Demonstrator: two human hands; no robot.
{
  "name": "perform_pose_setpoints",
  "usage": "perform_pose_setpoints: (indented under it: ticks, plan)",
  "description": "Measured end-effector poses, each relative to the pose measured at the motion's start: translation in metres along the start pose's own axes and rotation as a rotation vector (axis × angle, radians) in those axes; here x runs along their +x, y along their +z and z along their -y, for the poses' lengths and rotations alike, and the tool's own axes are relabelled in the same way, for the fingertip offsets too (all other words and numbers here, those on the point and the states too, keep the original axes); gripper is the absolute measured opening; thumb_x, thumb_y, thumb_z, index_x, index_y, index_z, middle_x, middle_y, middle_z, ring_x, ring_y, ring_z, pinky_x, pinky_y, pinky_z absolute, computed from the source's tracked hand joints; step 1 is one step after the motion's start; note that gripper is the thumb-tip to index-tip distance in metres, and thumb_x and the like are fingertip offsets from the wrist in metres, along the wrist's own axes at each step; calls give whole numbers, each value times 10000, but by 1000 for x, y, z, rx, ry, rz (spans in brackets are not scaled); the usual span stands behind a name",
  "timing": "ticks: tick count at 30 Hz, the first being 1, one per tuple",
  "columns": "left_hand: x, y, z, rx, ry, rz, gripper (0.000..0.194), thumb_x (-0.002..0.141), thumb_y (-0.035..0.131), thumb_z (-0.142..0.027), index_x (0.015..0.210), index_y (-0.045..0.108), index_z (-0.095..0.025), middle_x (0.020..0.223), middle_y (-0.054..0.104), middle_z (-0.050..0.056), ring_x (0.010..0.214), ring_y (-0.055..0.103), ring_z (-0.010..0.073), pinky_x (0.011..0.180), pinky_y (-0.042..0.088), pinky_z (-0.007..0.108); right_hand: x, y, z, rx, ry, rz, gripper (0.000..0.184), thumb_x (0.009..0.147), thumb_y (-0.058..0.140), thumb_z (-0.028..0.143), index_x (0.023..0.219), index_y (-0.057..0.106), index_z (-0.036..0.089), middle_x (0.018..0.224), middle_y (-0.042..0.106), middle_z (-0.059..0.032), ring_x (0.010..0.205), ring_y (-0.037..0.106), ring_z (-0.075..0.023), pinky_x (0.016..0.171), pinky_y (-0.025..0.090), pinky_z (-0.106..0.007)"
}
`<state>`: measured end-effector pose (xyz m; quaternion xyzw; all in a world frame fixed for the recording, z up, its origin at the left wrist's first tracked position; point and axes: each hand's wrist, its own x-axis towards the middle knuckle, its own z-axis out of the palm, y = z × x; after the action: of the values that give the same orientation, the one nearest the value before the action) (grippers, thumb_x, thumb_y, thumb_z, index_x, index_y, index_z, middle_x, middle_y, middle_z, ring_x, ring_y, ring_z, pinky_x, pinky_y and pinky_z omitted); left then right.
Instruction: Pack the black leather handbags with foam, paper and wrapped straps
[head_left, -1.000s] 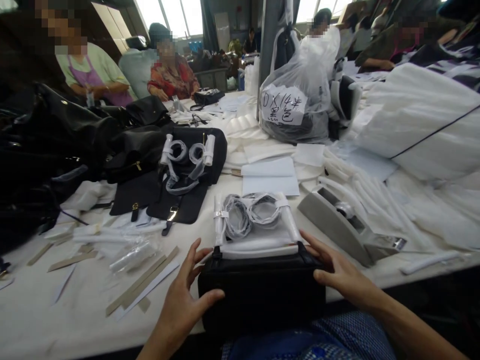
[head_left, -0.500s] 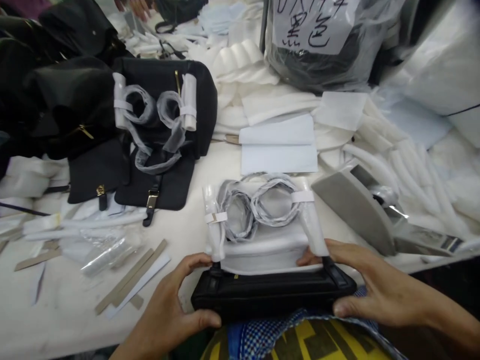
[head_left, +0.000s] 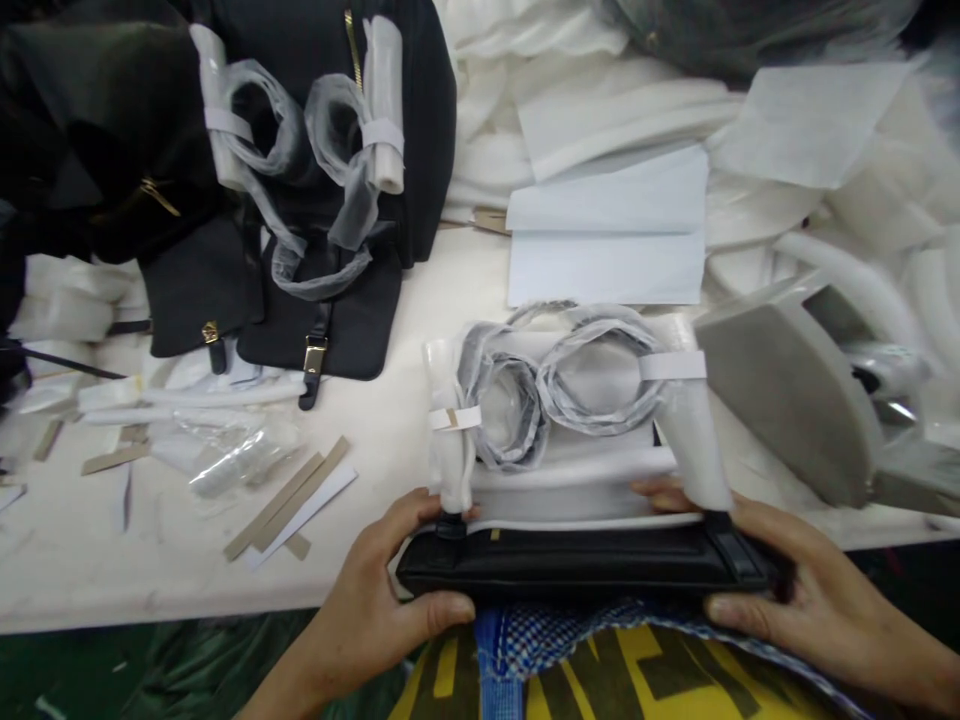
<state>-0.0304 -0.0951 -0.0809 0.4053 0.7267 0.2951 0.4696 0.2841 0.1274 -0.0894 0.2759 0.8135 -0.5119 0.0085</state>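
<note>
Close to my body, a black leather bag (head_left: 585, 560) lies along the table's near edge, held at both ends. My left hand (head_left: 405, 570) grips its left end, thumb in front and fingers behind. Round the right end my right hand (head_left: 780, 570) is wrapped the same way, with some fingertips behind the bag. Two straps coiled in clear plastic (head_left: 600, 370) rest on white padding behind it. Foam-wrapped strap ends, a left one (head_left: 451, 460) and a right one (head_left: 697, 440), rise from the bag, each bound by a white paper band.
Another black backpack (head_left: 427, 130) with wrapped straps lies at the upper left, its buckled flap (head_left: 352, 330) towards me. Pale blue paper sheets (head_left: 607, 260) lie behind the held bag. A grey tape dispenser (head_left: 787, 390) stands right. Cardboard strips (head_left: 292, 495) and clear plastic (head_left: 247, 450) lie left.
My view has tilted down and come closer, so the plastic-covered bag at the back is mostly out of frame. Both hands still hold the black bag, which now appears further right.
</note>
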Motion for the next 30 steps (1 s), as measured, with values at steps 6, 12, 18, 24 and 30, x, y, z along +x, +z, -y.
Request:
perform_pose_setpoints:
  ticks: [6, 12, 18, 24, 30]
  plan:
    - [2, 17, 17, 76, 77, -146, 498, 720, 667, -717, 777, 753, -229, 751, 741, 43, 885, 703, 267, 861, 569, 347, 0, 11, 8, -5, -61, -21, 253, 851, 684, 399, 1032, 723, 226, 916, 734, -80, 882, 704, -243, 790, 573, -312]
    - [-14, 22, 45, 122, 40, -264, 659, 689, 727, -677, 1203, 665, -269, 1194, 705, 77, 1120, 655, 309, 954, 547, 388, -8, 9, -11, 66, -42, -264, 464, 885, 578, 590, 1177, 656, 238, 1041, 723, -88, 943, 702, -257, 832, 565, -314]
    - [-9, 16, 40, -32, -36, -166, 1173, 567, 655, -841, 1532, 301, -276, 1576, 341, 150, 1421, 338, 423, 1137, 331, 572, 0, 13, -32, -83, 36, -345, 418, 987, 458, 409, 1361, 555, 250, 1360, 611, -98, 1233, 590, -265, 1054, 474, -395]
    - [-7, 23, 51, -68, -48, -181, 1220, 504, 680, -848, 1506, 349, -235, 1479, 484, 165, 1343, 450, 435, 1103, 391, 556, 4, 22, -31, -144, 27, -359, 324, 977, 480, 329, 1272, 576, 237, 1231, 669, -92, 1090, 657, -222, 955, 519, -333]
    - [-18, 28, 53, -33, -144, -269, 1222, 424, 615, -927, 1399, 476, -203, 1263, 644, 146, 1160, 612, 403, 912, 561, 429, 1, 23, -19, -76, 101, -353, 177, 974, 484, 337, 1015, 611, 221, 943, 693, -53, 838, 661, -180, 749, 525, -269]
